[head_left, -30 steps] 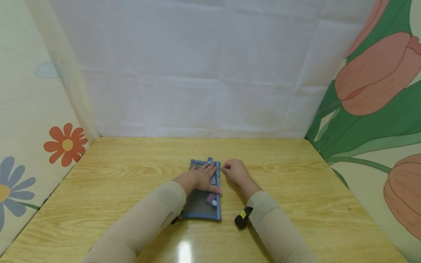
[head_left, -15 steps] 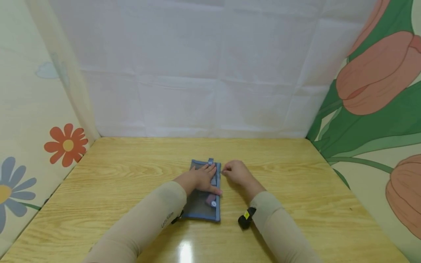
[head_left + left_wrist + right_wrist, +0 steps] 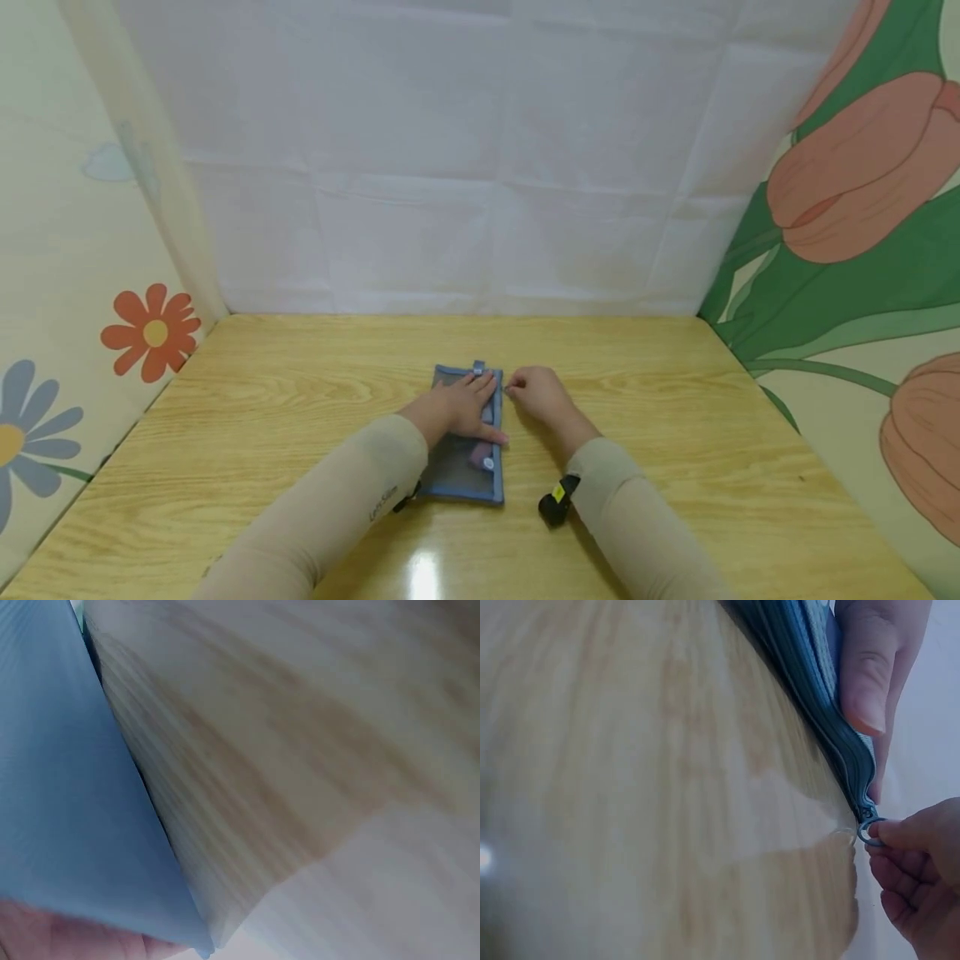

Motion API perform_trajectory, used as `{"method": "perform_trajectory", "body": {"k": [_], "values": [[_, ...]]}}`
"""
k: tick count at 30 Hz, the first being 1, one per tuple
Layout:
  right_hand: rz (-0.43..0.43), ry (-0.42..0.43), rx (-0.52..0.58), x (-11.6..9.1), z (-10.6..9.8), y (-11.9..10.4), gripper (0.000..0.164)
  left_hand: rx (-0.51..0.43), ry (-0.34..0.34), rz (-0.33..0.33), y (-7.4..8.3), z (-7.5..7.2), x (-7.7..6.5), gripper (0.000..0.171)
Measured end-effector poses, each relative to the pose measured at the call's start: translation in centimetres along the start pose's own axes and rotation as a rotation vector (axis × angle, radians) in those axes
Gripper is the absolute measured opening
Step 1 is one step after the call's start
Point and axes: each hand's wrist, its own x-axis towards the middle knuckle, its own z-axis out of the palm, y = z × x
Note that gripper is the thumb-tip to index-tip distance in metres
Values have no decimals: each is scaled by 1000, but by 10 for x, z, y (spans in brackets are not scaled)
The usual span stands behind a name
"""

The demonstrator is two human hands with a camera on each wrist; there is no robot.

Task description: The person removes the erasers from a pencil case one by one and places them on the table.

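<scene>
A zip pouch (image 3: 457,471) with blue edging and a grey see-through panel lies flat on the table. My left hand (image 3: 461,408) rests on top of it with straight, spread fingers, the thumb reaching the right edge. Just off the pouch's far right corner, my right hand (image 3: 542,393) pinches a small ring pull (image 3: 861,833) between thumb and finger. In the right wrist view that ring joins the end of the teal zip (image 3: 847,769), where the pouch edge looks closed. Blue fabric (image 3: 82,765) fills the left of the left wrist view, with part of a hand below it.
The wood-grain table (image 3: 675,417) reaches back to a white cloth backdrop (image 3: 480,167). Flower-printed panels (image 3: 847,167) stand at both sides. A small blue tab (image 3: 478,367) sticks out at the pouch's far edge. A black wrist device (image 3: 557,502) hangs by the right sleeve.
</scene>
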Motion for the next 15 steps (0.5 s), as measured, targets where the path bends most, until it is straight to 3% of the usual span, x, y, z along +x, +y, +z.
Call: {"method": "perform_trajectory", "body": {"k": [4,15], "values": [[20,14,-6,2,0,-1,10,26,14,8,-1,0,0,101],[-42,-3,4,-1,-1,-1,11,-17,-13,-22,-1,-3,-1,109]]}}
